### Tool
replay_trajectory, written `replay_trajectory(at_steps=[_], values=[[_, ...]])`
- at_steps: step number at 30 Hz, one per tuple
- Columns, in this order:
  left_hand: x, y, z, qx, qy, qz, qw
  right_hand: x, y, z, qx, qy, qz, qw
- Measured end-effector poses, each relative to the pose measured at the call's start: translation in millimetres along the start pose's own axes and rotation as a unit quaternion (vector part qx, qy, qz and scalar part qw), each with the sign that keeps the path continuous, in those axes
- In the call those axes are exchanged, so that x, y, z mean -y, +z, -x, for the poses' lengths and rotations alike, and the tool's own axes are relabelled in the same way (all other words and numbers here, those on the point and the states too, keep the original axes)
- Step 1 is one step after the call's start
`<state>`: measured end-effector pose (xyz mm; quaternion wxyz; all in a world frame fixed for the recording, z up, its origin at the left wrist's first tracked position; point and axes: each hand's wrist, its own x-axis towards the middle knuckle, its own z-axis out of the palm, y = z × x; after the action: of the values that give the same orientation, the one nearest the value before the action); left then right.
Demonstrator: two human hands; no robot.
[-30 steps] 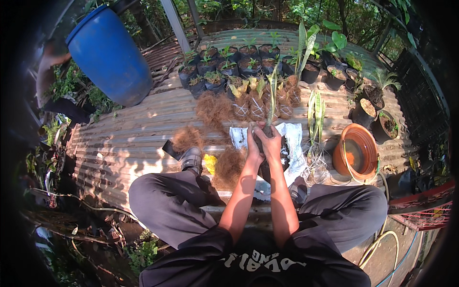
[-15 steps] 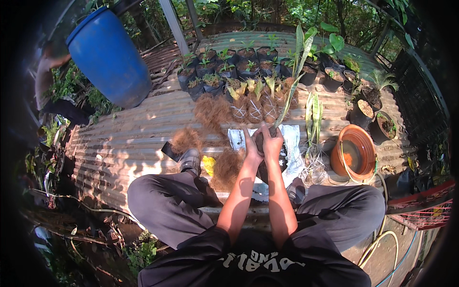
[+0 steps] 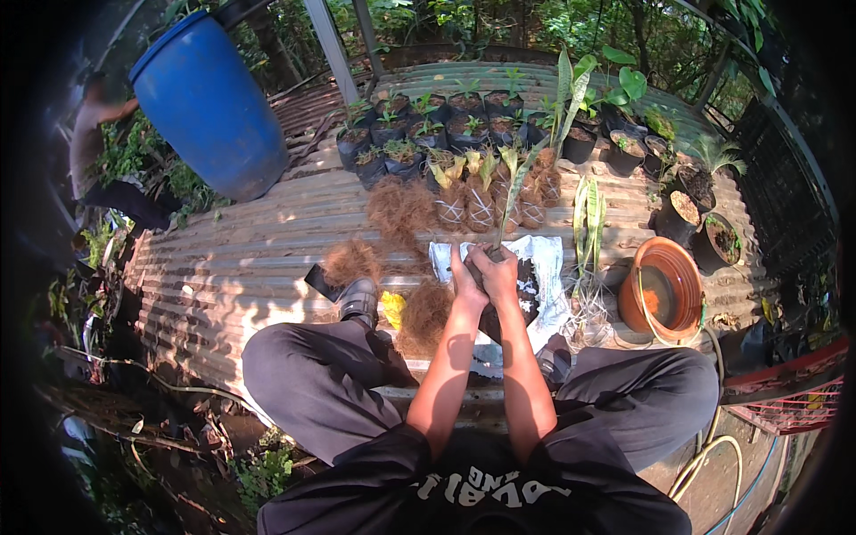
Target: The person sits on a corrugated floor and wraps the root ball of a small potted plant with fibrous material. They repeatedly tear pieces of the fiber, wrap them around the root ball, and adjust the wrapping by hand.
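Both my hands are closed together round the base of a tall snake plant (image 3: 517,189), over a white sack (image 3: 551,278) with dark soil (image 3: 531,308) on it. My left hand (image 3: 465,278) cups the dark lump at the base from the left. From the right, my right hand (image 3: 497,273) wraps the lower stem, hiding much of the lump. The long mottled leaves lean away and to the right. A brown coconut-fibre clump (image 3: 425,316) lies left of my forearms, beside a yellow scrap (image 3: 392,308). More snake plants (image 3: 588,223) with bare pale roots lie right of the sack.
Fibre-wrapped, string-tied plants (image 3: 481,210) stand ahead, before rows of black-bagged seedlings (image 3: 428,135). A water-filled orange-brown pot (image 3: 627,294) is at right, near a hose (image 3: 713,401). More fibre (image 3: 351,261) lies left. Beyond a blue barrel (image 3: 209,111) stands another person (image 3: 94,147).
My hands have come slightly nearer and to the left with the snake plant, whose leaves now lean more to the right. My right hand covers more of the dark lump.
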<state>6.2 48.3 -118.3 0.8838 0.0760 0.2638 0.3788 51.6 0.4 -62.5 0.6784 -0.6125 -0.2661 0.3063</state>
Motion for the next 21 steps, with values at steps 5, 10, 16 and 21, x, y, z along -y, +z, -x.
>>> replay_trajectory(at_steps=[5, 10, 16, 21], values=[[10.0, -8.5, -17.1, 0.022, -0.012, -0.024, 0.999, -23.9, -0.3, -8.7, -0.045, 0.000, 0.010, 0.999], [-8.7, 17.6, 12.9, 0.028, -0.041, 0.054, 0.997, 4.2, -15.7, -8.4, -0.009, -0.033, 0.021, 0.999], [-19.9, -8.5, -13.1, 0.095, -0.102, -0.037, 0.990, 13.7, -11.1, -14.0, 0.135, -0.142, 0.008, 0.981], [-12.9, 15.1, 12.7, -0.038, -0.004, 0.055, 0.998, -7.7, -6.5, -3.8, 0.102, 0.004, -0.026, 0.994]])
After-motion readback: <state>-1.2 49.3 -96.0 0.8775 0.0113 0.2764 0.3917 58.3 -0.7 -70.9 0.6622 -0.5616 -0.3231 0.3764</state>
